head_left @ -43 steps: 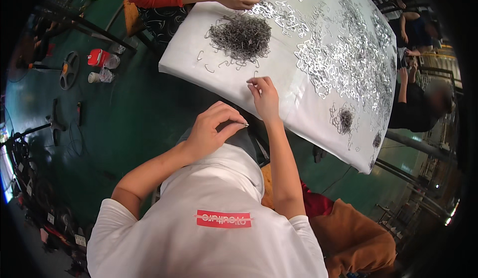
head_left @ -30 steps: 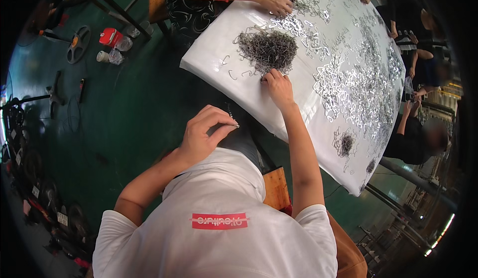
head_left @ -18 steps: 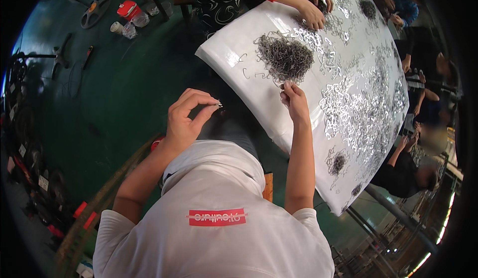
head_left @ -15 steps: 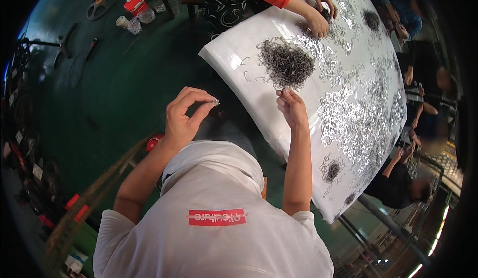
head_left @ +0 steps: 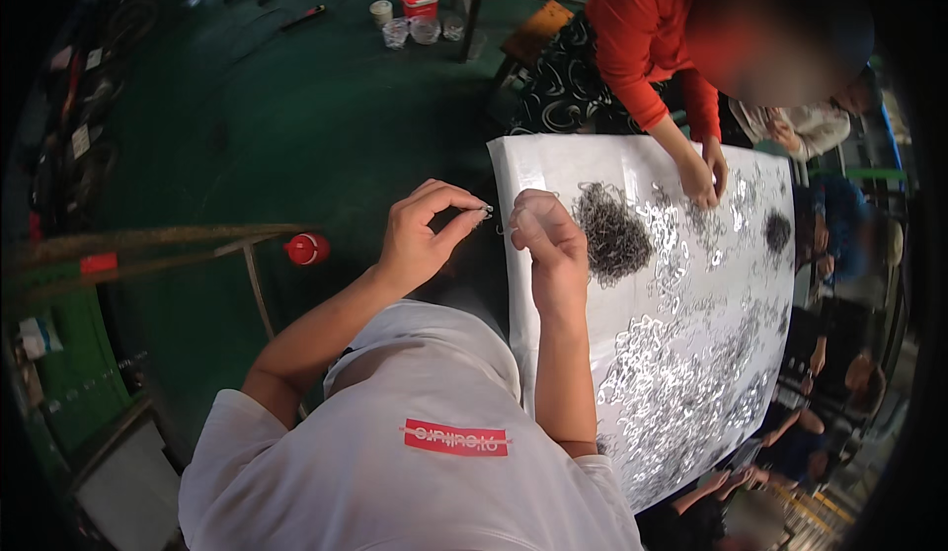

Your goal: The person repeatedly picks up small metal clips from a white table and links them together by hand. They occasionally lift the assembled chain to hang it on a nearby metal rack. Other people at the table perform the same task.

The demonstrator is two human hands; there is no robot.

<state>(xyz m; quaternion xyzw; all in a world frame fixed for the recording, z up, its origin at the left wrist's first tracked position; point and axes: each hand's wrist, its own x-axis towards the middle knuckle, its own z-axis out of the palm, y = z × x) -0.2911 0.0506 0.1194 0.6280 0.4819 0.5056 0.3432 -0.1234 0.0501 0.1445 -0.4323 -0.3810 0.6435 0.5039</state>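
Observation:
My left hand [head_left: 427, 233] is closed in a pinch on a small shiny metal hook [head_left: 487, 211], held off the left edge of the white-covered table [head_left: 553, 164]. My right hand [head_left: 551, 250], slightly blurred, is just to its right, above the table edge. A thin wire hook [head_left: 502, 230] shows at its pinched fingertips, close to the left hand's piece but not clearly touching it. Beside the right hand lies a tangled dark pile of wire hooks [head_left: 612, 235]. Bright bent metal hooks [head_left: 671, 383] are spread over much of the table.
Across the table's far side a person in a red top [head_left: 642, 47] handles hooks. Other people work along the right side. A smaller dark pile [head_left: 777, 232] lies farther off. On the green floor are a red lidded container [head_left: 308, 248], a red box [head_left: 420, 0] and clear cups.
My right hand has left the edge of the dark pile and moved left toward my left hand, carrying a wire hook. My left hand keeps its pinch. The whole view has turned.

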